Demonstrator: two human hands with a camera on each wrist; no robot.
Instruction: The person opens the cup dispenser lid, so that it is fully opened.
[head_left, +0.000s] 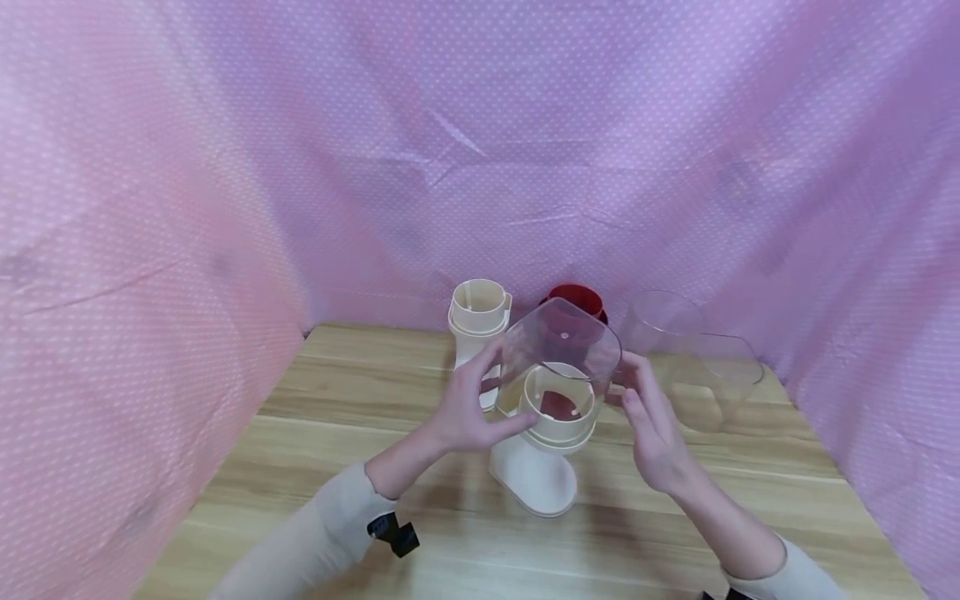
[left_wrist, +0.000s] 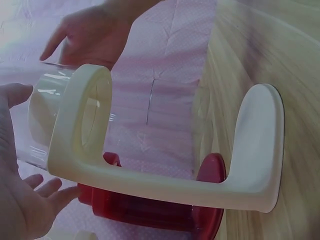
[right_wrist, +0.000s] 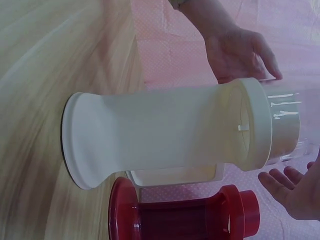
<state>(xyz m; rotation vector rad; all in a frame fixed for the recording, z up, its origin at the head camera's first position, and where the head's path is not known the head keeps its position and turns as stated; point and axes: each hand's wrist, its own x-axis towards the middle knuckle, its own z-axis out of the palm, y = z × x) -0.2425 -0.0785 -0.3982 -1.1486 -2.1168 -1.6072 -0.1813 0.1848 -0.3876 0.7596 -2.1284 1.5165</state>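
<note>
A cream stand [head_left: 534,479] with a round collar and a flat foot stands upright on the table in front of me. A clear plastic container [head_left: 562,329] sits over its collar, the see-through wall surrounding the cream rim. My left hand [head_left: 468,408] holds the container from the left, its thumb low by the collar. From the right, my right hand [head_left: 656,429] holds the opposite side with fingers at the wall. The left wrist view shows the stand's narrow upright [left_wrist: 155,186] side-on; in the right wrist view its broad face [right_wrist: 160,130] shows.
Behind on the left stands a second cream stand [head_left: 480,321]. A red stand [head_left: 576,293] of like shape is partly hidden behind the clear container. Another clear container [head_left: 697,375] stands at the back right. Pink dotted cloth [head_left: 480,167] hangs around the wooden table [head_left: 360,375].
</note>
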